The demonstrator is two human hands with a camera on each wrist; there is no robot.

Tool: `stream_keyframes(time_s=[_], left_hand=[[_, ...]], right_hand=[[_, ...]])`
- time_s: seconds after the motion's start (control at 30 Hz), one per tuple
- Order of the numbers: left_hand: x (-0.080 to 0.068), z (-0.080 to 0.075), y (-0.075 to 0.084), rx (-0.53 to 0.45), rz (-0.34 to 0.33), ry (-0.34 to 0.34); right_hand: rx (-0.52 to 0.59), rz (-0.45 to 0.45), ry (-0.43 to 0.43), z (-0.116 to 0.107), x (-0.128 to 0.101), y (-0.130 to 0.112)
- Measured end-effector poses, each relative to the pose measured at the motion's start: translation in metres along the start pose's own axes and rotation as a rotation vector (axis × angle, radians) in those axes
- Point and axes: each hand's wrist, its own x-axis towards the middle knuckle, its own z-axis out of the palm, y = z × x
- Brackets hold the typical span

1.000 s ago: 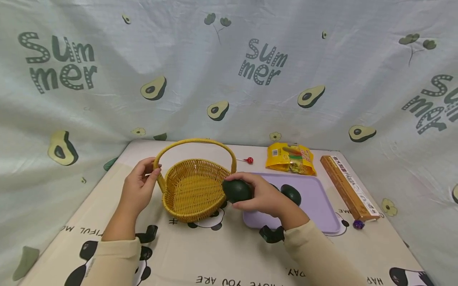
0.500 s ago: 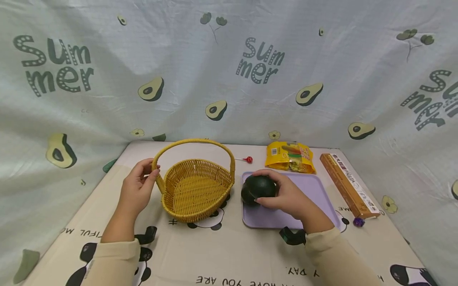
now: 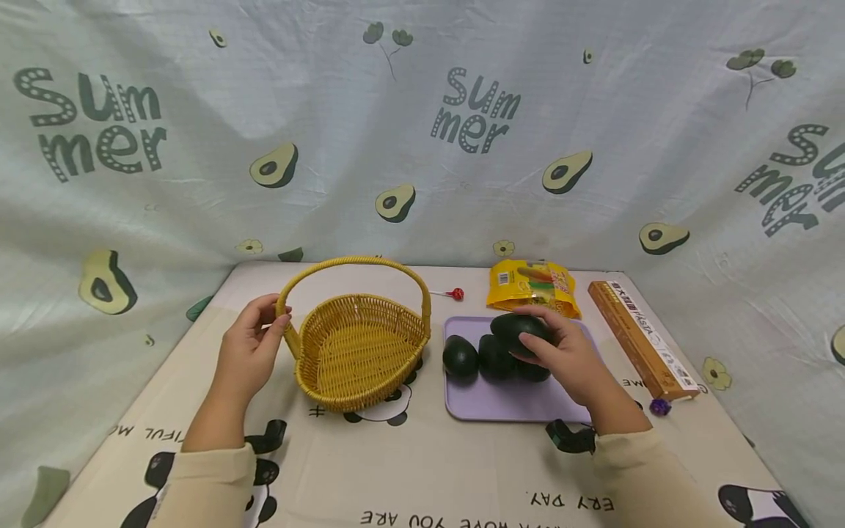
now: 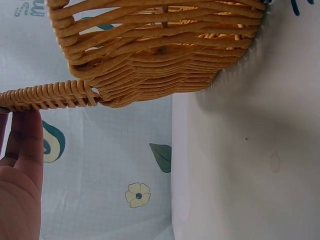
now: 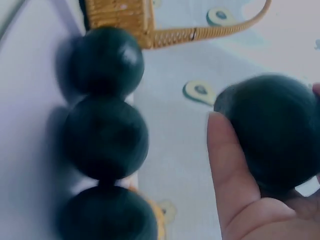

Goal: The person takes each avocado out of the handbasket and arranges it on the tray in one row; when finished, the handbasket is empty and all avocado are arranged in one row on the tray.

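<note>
The worktop (image 3: 409,469) under my arms wears a cloth printed with pandas, and an avocado-patterned sheet hangs behind it. On its left half stands the yellow wicker basket (image 3: 353,356), its arched handle (image 3: 350,265) upright; my left hand (image 3: 249,352) rests against the handle's near end, fingers relaxed, touching rather than clasping it. To the right lies the lilac tray (image 3: 488,400), just beside the basket. A long brown box (image 3: 637,339) lies along the worktop's right edge, and a yellow snack bag (image 3: 533,286) sits behind the tray. My right hand (image 3: 568,359) has its grip curled round a dark green avocado (image 3: 518,326), held above the tray. Three more avocados (image 5: 102,137) sit in a touching row on the tray. A red lollipop (image 3: 454,294) lies behind the basket.
</note>
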Motion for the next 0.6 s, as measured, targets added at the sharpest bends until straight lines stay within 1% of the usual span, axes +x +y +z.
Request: stream_keyframes(time_s=[0.07,0.17,0.3,0.4,0.53,0.6], left_hand=[[0.000,0.000,0.000,0.001,0.002,0.002],[0.000,0.000,0.000,0.000,0.005,0.005],[0.000,0.000,0.000,0.000,0.005,0.012],[0.000,0.000,0.000,0.002,0.005,0.014],[0.000,0.001,0.000,-0.001,0.004,0.015],[0.000,0.001,0.000,-0.002,0.002,0.015]], right_hand=[[-0.045,0.004,0.048,-0.007,-0.002,0.004],[-0.070,0.010,0.108,-0.016,-0.006,0.009],[-0.044,0.028,0.146,-0.026,-0.010,0.016],[-0.061,0.054,0.172,-0.032,-0.013,0.019],[-0.216,0.090,0.228,-0.039,-0.017,0.022],[-0.272,0.114,0.246,-0.041,-0.018,0.024]])
